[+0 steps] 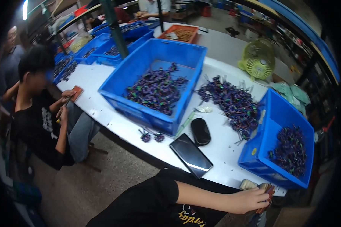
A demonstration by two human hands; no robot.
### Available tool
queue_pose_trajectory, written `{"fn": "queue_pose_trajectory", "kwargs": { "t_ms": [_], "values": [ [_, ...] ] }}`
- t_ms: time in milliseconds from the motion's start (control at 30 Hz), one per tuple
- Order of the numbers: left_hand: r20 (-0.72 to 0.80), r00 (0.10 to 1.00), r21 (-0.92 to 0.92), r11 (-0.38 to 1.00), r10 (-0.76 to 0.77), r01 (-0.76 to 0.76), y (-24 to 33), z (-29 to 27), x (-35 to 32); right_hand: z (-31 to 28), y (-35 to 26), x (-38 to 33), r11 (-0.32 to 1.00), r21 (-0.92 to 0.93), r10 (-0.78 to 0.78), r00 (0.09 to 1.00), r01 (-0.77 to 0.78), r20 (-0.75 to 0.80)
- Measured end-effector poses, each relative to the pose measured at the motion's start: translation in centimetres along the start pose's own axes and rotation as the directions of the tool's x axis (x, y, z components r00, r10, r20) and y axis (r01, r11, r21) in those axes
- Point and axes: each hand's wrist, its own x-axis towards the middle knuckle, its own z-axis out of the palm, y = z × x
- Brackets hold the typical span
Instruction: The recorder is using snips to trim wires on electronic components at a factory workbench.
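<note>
At the near right edge of the surface (pixel 225 159), a red-brown block (pixel 269 191) is grasped by the left grip (pixel 247 201), its fingers curled over it; the right grip is not shown. Just beside the block, a beige lump (pixel 248 184) is set down. Slightly farther, a black phone (pixel 191 155) and a dark oval case (pixel 201 131) are laid, with two purple pieces (pixel 144 135) placed to their left. To the right, a smaller blue tub (pixel 250 151) is partly filled with similar pieces; farther back, a loose heap (pixel 229 100) of them is spread between it and a large blue tub (pixel 140 114), also partly filled. The work is judged to be only partway through: many pieces are left lying in the heap, though which ones are finished cannot be told. Toward the far left, a red block (pixel 76 93) is held by a co-worker (pixel 38 117). Beyond, a green fan (pixel 257 58) is seen.
</note>
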Motion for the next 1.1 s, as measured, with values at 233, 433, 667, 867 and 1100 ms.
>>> {"fn": "queue_pose_trajectory", "kwargs": {
  "t_ms": [233, 433, 667, 867, 1100],
  "values": [
    [0.06, 0.998, -0.063, 0.998, 0.015, -0.011, -1.5, 0.5, -0.4, 2.8, 0.6, 2.7, 0.988, 0.111, -0.086, 0.982, 0.105, -0.169],
    [0.022, 0.997, 0.002, 0.997, 0.075, -0.075, -1.4, 1.9, 0.2, -0.5, 0.5, 0.9, 0.941, -0.256, -0.23, 0.973, 0.221, -0.007],
    [-0.098, 0.973, 0.144, 0.971, 0.207, -0.192, -0.5, -2.4, 0.9, -3.5, 2.0, 2.7, 0.913, 0.368, -0.012, 0.914, 0.175, -0.405],
    [0.087, 0.981, 0.204, 0.961, 0.171, -0.186, -1.7, -4.9, 1.4, -2.3, -8.1, 7.3, 0.962, 0.161, -0.113, 0.857, 0.221, -0.502],
    [0.143, 0.979, 0.032, 0.988, 0.148, -0.154, -1.2, -5.6, 2.3, -2.8, -7.8, 7.4, 0.968, -0.074, -0.246, 0.851, 0.24, -0.463]
  ]
}}
